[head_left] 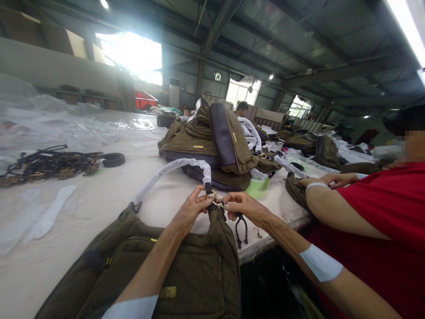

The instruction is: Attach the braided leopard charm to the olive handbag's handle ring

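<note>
Both my hands meet above the table's edge. My left hand (191, 209) pinches the dark strap tab of an olive canvas bag (195, 270) close to a gold metal ring clasp (215, 199). My right hand (241, 207) holds the clasp from the other side between its fingertips. A handle wrapped in white plastic (175, 166) runs from the clasp up across the table. A short black cord (239, 229) dangles just below my right hand. The bag lies under my left forearm, and the fingers hide part of the clasp.
A pile of olive bags (212, 146) and a green tape roll (257, 186) lie ahead on the white table (89, 208). Tangled dark straps (49, 166) and plastic sheeting lie left. A co-worker in a red shirt (375, 208) rests a hand on a bag at right.
</note>
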A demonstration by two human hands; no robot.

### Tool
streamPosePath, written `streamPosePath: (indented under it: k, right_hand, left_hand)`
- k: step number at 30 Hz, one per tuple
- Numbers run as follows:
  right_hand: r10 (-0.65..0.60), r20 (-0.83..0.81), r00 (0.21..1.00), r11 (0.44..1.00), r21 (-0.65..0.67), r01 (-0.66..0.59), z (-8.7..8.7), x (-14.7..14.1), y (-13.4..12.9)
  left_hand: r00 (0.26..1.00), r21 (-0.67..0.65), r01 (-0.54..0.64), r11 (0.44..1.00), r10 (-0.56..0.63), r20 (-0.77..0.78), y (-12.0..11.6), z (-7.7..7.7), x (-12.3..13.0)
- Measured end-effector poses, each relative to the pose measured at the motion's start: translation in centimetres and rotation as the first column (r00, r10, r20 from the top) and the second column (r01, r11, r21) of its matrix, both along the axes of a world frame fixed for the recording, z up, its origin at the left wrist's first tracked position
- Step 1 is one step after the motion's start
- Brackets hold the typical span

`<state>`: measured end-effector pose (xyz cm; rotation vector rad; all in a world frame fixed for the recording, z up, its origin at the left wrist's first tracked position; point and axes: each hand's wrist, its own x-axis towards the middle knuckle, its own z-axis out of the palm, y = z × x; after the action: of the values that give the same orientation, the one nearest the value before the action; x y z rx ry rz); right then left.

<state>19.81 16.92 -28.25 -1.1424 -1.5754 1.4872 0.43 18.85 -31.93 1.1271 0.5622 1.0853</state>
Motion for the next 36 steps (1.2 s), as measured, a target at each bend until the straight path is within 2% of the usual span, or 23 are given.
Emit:
streamPosePath:
  k: [4,9,16,20,23,32,36]
  right_hand:
    - [0.039,-0.055,0.998,0.999,0.013,-0.038,-1.0,-0.1,0.4]
    - [0.193,-0.054,0.98,0.981,-0.014,-0.194,-1.5,-0.2,0.8]
    - [0.114,0.027,0.993,0.992,-0.061,-0.113,-0.8,0.5,1.3]
    - [0.056,0.151,0.987,0.997,-0.052,-0.048,-0.5,0.2,1.3]
    - [0.053,0.216,0.975,0.998,-0.03,-0.048,-0.3,0.0,1.2]
    - [0.147,0.201,0.969,0.988,-0.087,-0.132,-0.3,0.0,1.1]
    - [0.074,0.122,0.99,0.996,-0.06,-0.067,-1.2,-0.6,0.7]
  left_hand:
    - [1.0,-0.011,0.0,1.0,0.0,-0.007,0.0,0.0,-0.1]
    - [1.0,-0.028,-0.015,1.0,0.014,-0.015,-0.2,0.1,-0.2]
    - [0.999,-0.002,-0.01,1.0,0.01,-0.037,0.3,-0.3,-0.1]
    - [0.998,0.012,-0.022,1.0,0.023,-0.062,0.5,-0.5,-0.1]
    - [0.997,0.018,-0.034,0.999,0.035,-0.061,0.5,-0.6,-0.1]
    - [0.995,0.023,-0.08,0.997,0.081,-0.054,0.6,-0.9,-0.1]
    - [0.993,0.003,-0.113,0.994,0.113,-0.046,0.6,-0.7,-0.1]
